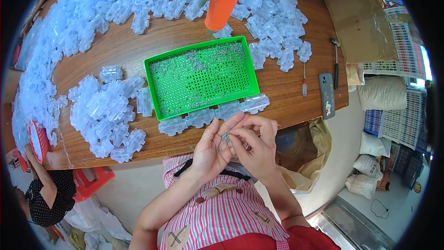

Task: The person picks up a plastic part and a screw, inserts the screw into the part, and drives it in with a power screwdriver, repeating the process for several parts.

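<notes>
Left hand [208, 152] is open, cupping tiny loose screws [225, 138], can't tell if right hand [259, 147] fingers pinch one, so tilting that palm could spill them.

You wear this view on your head, the left one of two side-by-side fisheye cameras, and it looks steeply down over your red-and-white striped cloth apron [217, 215]. Your bare left hand [210, 150] and bare right hand [256, 143] lie close below the lens, just under the centre. Ahead, the brown wood-grain counter [289, 97] fills the upper half, while the wide lens takes in pale floor [340, 162] either side, bending straight edges toward its dark, round rim.
</notes>
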